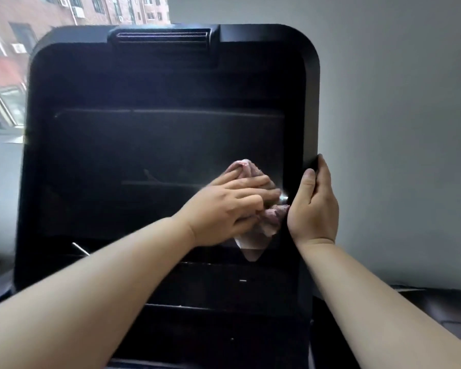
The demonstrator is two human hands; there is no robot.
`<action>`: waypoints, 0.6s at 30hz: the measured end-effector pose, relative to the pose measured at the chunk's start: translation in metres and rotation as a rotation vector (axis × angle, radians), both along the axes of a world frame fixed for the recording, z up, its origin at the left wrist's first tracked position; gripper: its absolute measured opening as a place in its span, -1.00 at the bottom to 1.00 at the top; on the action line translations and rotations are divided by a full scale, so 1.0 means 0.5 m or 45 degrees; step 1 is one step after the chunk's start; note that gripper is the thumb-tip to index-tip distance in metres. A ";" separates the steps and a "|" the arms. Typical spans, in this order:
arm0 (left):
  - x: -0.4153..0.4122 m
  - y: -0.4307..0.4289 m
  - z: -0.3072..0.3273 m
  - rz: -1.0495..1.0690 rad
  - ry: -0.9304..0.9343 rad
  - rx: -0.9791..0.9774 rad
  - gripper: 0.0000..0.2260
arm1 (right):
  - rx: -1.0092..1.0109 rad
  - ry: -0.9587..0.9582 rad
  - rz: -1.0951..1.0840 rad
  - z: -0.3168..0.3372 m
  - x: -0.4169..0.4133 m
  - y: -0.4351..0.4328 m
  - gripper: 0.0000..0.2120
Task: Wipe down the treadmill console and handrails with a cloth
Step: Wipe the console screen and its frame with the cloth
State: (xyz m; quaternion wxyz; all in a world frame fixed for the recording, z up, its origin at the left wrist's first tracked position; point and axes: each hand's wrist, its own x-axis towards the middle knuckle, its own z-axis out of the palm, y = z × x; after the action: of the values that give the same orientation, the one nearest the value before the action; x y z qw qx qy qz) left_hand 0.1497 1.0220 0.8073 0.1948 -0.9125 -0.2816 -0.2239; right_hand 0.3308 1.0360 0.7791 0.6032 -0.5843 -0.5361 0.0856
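The big black treadmill console [149,83] fills the middle of the view, its dark screen facing me. My left hand [224,209] lies flat with straight fingers on a crumpled pinkish cloth [270,222], pressing it against the lower right part of the screen. Parts of the cloth stick out above and below the fingers. My right hand [316,206] grips the console's right edge, thumb on the front and fingers wrapped behind. The two hands are almost touching. No handrail is clearly visible.
A window [6,62] at the left shows brick buildings outside. A plain grey wall [397,129] stands behind and to the right of the console. Dark treadmill parts [437,315] show at the lower right.
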 end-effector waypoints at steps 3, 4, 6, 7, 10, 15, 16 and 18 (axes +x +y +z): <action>-0.083 0.039 0.038 0.365 -0.257 0.035 -0.72 | -0.014 -0.038 0.034 -0.002 0.000 -0.003 -0.44; -0.090 0.042 0.041 0.545 -0.468 0.034 -0.66 | -0.012 -0.040 0.037 -0.001 0.000 -0.003 -0.42; -0.045 0.036 0.026 0.825 -0.794 0.014 -0.61 | -0.007 -0.037 0.031 -0.001 0.002 -0.001 -0.41; -0.008 0.025 0.008 0.859 -0.826 0.014 -0.60 | -0.006 -0.037 0.030 -0.002 0.001 -0.001 -0.41; 0.072 -0.022 -0.050 0.513 -0.475 0.031 -0.61 | -0.019 -0.036 0.039 -0.002 0.002 -0.002 -0.40; -0.082 -0.017 -0.021 0.281 0.114 0.134 -0.61 | -0.030 -0.018 0.082 -0.005 0.005 -0.005 -0.40; -0.124 -0.012 -0.010 0.432 0.026 0.115 -0.60 | -0.030 -0.020 0.086 -0.006 0.004 -0.005 -0.40; -0.168 -0.005 0.002 0.816 -0.344 0.021 -0.56 | -0.025 -0.017 0.076 -0.007 0.004 -0.003 -0.41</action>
State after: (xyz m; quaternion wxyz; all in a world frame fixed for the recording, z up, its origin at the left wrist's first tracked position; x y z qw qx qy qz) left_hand 0.0658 1.0194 0.8080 0.2235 -0.7382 -0.5754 -0.2722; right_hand 0.3327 1.0347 0.7756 0.5912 -0.5744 -0.5563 0.1049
